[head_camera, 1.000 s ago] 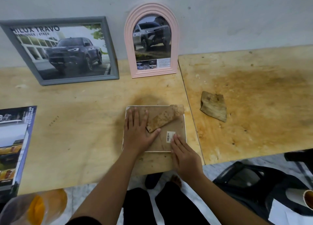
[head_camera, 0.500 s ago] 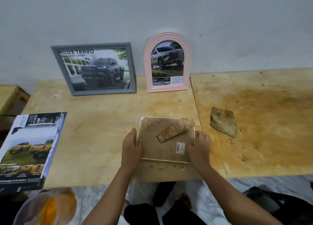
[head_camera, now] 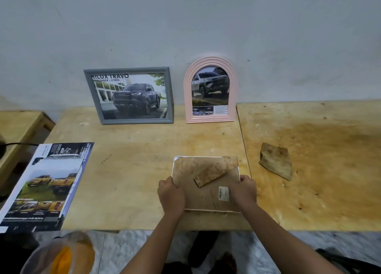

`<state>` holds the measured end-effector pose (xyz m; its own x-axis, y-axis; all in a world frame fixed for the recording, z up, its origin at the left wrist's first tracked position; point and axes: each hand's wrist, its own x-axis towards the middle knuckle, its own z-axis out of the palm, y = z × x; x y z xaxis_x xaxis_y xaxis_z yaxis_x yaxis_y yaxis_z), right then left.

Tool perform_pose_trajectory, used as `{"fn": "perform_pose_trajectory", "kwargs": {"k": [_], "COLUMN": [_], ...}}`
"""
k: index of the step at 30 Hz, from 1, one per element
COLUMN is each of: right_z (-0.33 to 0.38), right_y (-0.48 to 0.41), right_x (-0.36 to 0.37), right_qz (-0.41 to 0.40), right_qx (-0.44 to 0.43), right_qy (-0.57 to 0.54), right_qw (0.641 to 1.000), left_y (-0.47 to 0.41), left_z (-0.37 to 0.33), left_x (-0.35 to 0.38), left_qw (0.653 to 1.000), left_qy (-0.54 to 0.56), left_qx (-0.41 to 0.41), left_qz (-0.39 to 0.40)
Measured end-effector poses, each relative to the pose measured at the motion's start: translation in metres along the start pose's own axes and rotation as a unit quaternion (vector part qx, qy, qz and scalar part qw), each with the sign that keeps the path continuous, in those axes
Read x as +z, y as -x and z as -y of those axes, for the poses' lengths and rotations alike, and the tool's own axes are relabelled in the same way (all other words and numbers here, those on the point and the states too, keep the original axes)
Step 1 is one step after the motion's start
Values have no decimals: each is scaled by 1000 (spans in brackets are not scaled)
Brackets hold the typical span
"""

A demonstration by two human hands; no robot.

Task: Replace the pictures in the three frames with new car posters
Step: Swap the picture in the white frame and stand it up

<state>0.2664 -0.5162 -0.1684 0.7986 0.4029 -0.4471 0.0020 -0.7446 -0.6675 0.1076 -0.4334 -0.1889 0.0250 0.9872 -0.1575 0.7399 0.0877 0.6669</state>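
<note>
Head view: 2 of 3 look done. Pink arched frame point(head_camera: 210, 90) stands at the wall w/ a truck poster in it; grey frame point(head_camera: 128, 95) just left of it, same. Third frame point(head_camera: 204, 199) lies face-down in front of the pink one, nearer the person, backing on. Left hand point(head_camera: 171, 193) & right hand point(head_camera: 244, 191) each grip a side edge, fingers curled round. Can't tell what's inside; prob. only standing it up is left. Brochure point(head_camera: 45, 185) lies well left of the pink frame.
</note>
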Motion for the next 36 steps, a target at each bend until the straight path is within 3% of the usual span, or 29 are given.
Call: {"fn": "perform_pose_trajectory", "kwargs": {"k": [6, 10, 12, 15, 21, 23, 27, 33, 36], "right_z": [28, 49, 56, 58, 25, 10, -11, -21, -25], "right_y": [0, -6, -6, -1, -7, -10, -20, -37, -48], "right_x": [-18, -25, -30, -38, -44, -45, -42, -37, -37], "right_qz": [-51, -96, -70, 10, 51, 66, 67, 50, 44], "right_qx": [-51, -57, -15, 30, 102, 113, 101, 98, 88], "right_qy": [-75, -170, -321, -525, -661, -673, -624, -517, -484], "right_qw": [995, 979, 944, 850, 742, 728, 772, 849, 869], "left_y": [-2, -12, -12, -12, -2, 2, 6, 11, 15], "left_z": [-37, -77, -91, -96, -61, -46, -26, -16, -12], "left_x": [-10, -20, -24, -21, -6, -5, 0, 4, 5], "left_qw": [994, 978, 968, 953, 950, 948, 933, 879, 876], "left_qy": [93, 168, 215, 278, 311, 312, 341, 440, 446], "left_qx": [9, 65, 77, 73, -24, -20, -64, -165, -162], "left_qz": [-61, -105, -104, -93, 20, 57, 93, 80, 85]}}
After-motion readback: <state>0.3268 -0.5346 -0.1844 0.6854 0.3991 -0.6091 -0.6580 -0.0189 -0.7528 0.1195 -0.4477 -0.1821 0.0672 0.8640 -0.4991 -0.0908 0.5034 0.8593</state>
